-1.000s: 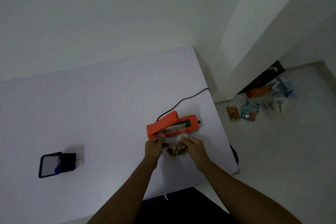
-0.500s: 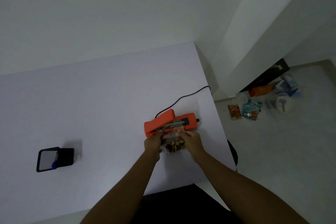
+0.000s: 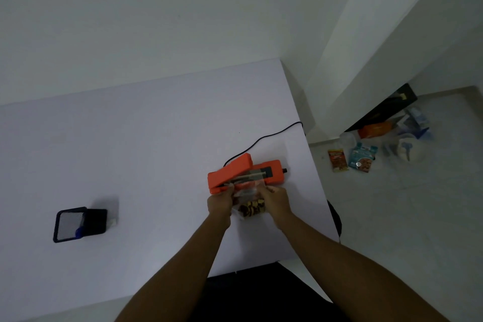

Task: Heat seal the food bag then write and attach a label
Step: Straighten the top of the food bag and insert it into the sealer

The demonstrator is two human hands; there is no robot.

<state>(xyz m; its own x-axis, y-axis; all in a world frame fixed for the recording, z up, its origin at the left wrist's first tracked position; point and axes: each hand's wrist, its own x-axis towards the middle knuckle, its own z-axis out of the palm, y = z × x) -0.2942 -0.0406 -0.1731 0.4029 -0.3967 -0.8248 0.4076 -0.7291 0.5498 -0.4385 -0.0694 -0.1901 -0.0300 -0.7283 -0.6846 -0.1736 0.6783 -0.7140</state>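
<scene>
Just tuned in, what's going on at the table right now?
A person is holding a clear food bag with both hands, the left hand and the right hand pinching its sides. The bag's open top is fed into the orange heat sealer, whose lid is raised, so no seal is pressed yet. A black pen holder sits untouched far left on the white table.

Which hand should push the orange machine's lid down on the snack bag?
Probably the left hand. It grips the bag just below the sealer lid's hinged end, so it could reach up to press. The right hand can go on holding the bag's mouth on the strip.
</scene>
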